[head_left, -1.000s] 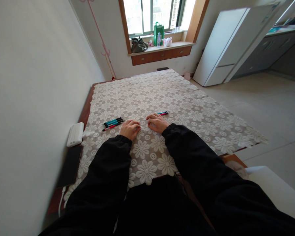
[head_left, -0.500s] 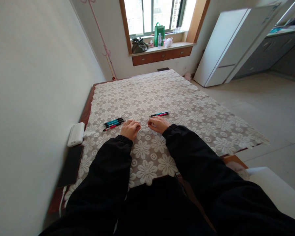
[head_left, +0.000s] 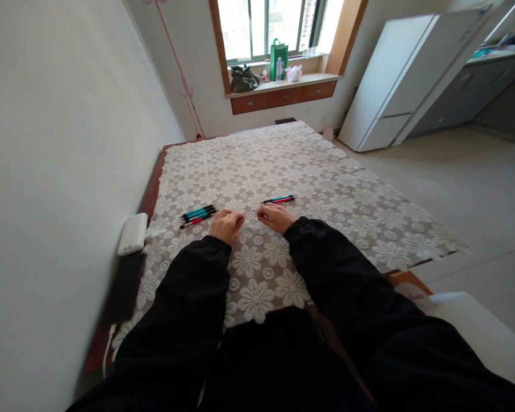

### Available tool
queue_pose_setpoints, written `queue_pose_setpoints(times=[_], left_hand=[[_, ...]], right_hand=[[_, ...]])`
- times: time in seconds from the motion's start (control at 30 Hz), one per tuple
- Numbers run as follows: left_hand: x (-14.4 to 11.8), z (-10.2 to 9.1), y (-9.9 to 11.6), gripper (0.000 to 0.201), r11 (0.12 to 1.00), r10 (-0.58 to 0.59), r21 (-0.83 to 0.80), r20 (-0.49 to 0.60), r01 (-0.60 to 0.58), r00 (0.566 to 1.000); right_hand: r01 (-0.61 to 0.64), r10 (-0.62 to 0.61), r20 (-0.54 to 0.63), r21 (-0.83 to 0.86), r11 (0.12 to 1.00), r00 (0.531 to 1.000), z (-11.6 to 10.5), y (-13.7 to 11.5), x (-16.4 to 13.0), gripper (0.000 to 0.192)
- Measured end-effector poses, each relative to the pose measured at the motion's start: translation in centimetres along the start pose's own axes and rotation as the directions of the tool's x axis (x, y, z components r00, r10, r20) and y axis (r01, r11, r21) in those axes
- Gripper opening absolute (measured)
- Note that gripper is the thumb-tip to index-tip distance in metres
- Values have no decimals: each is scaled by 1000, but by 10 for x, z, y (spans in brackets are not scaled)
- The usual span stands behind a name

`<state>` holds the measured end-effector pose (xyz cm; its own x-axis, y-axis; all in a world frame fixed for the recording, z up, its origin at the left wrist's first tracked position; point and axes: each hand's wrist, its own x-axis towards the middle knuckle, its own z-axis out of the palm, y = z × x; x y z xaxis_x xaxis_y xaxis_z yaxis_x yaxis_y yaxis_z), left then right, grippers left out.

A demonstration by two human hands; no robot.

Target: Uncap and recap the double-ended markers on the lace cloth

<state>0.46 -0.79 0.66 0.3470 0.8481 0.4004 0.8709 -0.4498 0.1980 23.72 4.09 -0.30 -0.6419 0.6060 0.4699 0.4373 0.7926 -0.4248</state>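
Observation:
My left hand [head_left: 226, 225] is closed in a pinch just above the lace tablecloth [head_left: 246, 260]. Facing it, my right hand [head_left: 276, 217] has its fingers pinched too. A thin pale stick [head_left: 251, 218] spans the small gap between the two hands, one end in each; its exact kind is too small to make out. Beside my left hand lies a row of several pens [head_left: 198, 214], teal and black with a red one nearest me. Just beyond my right hand rest a teal pen [head_left: 275, 198] and a red pen [head_left: 284, 199]. Tiny dark marks show on the cloth below the gap.
Along the wall at left are a white power bank [head_left: 133, 234] and a black flat device [head_left: 123, 290] with a white cable [head_left: 107, 350]. A white fridge [head_left: 388, 83] stands at far right. Bags and a bottle [head_left: 278, 70] sit on the windowsill.
My left hand has shifted very slightly to the left. My right hand and the pens look the same.

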Motion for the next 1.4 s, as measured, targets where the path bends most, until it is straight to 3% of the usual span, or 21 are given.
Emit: queue_pose_setpoints(times=[0.3, 0.87, 1.03, 1.4], left_hand=[[0, 0, 1, 12, 999, -36, -19, 0, 36, 999], [0, -3, 3, 17, 997, -78, -26, 51, 79, 996], [-1, -2, 1, 25, 995, -1, -96, 53, 6, 999], [-2, 2, 0, 19, 985, -92, -147, 24, 94, 995]], right_hand=[[37, -27, -102, 89, 995, 994, 5, 1, 1, 3], [69, -60, -127, 68, 995, 990, 3, -5, 1, 6], [24, -14, -120, 82, 996, 993, 3, -6, 2, 7], [-36, 63, -155, 174, 984, 986, 3, -12, 4, 5]])
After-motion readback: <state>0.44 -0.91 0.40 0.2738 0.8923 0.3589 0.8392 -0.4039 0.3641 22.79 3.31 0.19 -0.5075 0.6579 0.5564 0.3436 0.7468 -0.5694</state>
